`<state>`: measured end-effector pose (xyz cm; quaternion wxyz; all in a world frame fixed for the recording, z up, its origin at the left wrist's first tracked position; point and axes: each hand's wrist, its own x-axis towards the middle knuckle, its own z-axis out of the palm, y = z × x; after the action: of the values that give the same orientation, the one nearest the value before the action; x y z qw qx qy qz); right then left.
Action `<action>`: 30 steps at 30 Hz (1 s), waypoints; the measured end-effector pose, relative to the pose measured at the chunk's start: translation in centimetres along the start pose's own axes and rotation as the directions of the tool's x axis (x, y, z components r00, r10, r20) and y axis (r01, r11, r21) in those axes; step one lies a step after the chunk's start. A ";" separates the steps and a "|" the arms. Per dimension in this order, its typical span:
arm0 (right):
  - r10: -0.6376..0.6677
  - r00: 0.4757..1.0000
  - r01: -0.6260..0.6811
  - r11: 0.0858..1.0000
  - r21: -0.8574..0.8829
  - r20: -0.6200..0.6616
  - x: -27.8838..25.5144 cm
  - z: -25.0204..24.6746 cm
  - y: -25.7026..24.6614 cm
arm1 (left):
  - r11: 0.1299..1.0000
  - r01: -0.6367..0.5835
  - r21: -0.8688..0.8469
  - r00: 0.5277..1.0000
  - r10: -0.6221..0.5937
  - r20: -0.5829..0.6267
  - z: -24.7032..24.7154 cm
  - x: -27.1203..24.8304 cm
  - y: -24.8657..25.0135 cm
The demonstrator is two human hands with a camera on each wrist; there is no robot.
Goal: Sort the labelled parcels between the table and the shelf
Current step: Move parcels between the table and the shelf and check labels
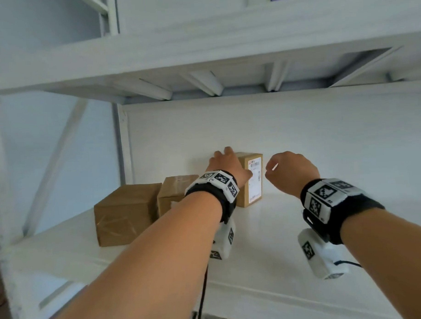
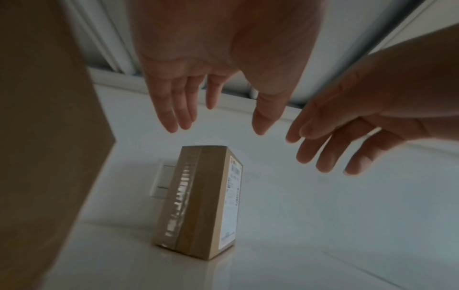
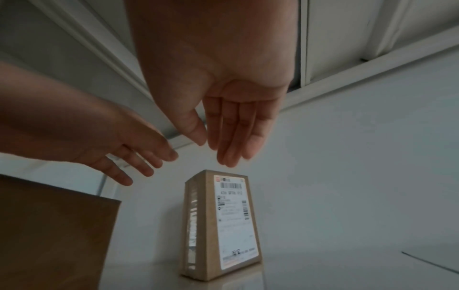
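A small upright cardboard parcel with a white shipping label on its front stands on the white shelf board, near the back panel. My left hand hovers at its upper left and my right hand just to its right. The left wrist view shows the left hand with straight fingers above the parcel, apart from it, and the right hand spread beside it. In the right wrist view the right hand and the left hand hang over the parcel, holding nothing.
Two plain brown boxes stand left of the parcel; the nearer one fills the left of both wrist views. An upper shelf runs low overhead. The board right of the parcel is bare.
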<state>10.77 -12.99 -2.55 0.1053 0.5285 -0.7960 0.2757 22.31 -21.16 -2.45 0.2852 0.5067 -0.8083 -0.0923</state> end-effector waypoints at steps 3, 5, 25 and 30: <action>0.063 0.998 -0.063 0.998 0.007 0.025 1.8 1.5 0.8 | 0.992 0.043 -0.121 0.999 -0.043 0.008 1.6 3.8 0.3; 0.089 0.995 -0.089 0.996 0.007 0.046 2.5 2.7 1.4 | 0.977 0.105 -0.185 0.994 -0.103 0.022 2.7 5.7 0.2; 0.172 0.982 -0.180 0.977 0.116 0.076 4.4 3.9 3.1 | 0.819 0.276 -0.503 0.959 -0.202 0.197 4.4 7.8 -0.6; 0.227 0.956 -0.278 0.902 0.331 0.186 2.9 3.0 4.9 | 0.790 0.241 -0.564 0.943 -0.052 0.330 2.7 5.4 1.3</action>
<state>5.46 -15.49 -5.31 -0.0855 0.4493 -0.8007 0.3869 18.05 -25.60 -2.07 0.2973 0.4332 -0.7289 -0.4389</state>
